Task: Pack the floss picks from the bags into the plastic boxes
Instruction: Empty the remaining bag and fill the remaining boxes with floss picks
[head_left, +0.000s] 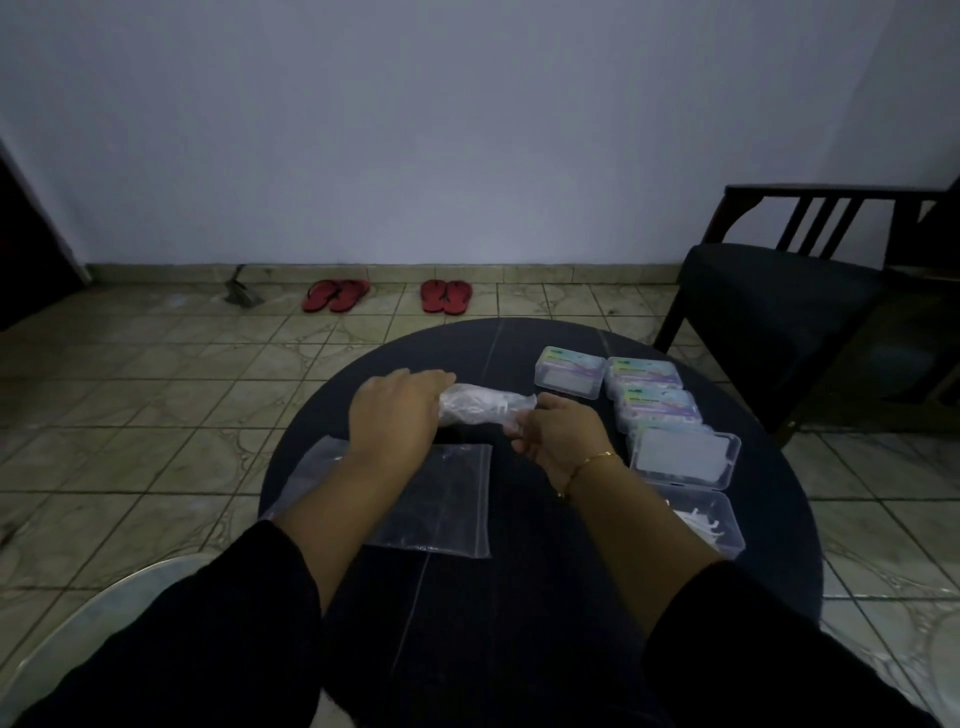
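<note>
Nearest you, both forearms in dark sleeves reach out over the round dark table (519, 597). Under your L forearm lies a flat clear zip bag (447, 499), looks empty, resting on the tabletop. On the R side, close to you, an open box (711, 519) holds a loose bunch of white floss picks (696, 522); its lid (685, 457) lies flipped back just beyond, inner side up. Your right hand (561, 436), w/ a gold bracelet (592, 465) at the wrist, pinches the R end of a full bag (485, 408), fingers curled on the plastic. Your left hand (395, 410) wraps over that bag's L end, gripping it, so the bag is stretched sideways between both hands around mid-table; can't tell if it's touching the top or held just above. White picks show thru the film. Beyond the open lid, three closed boxes (644, 374) w/ purple-ish labels sit in a cluster near the far R edge, touching or nearly so. Past the table, on the tiled floor by the wall, two pairs of red sandals (389, 296) and a small grey item, too dim to ID. A dark chair (779, 301) stands far R.
</note>
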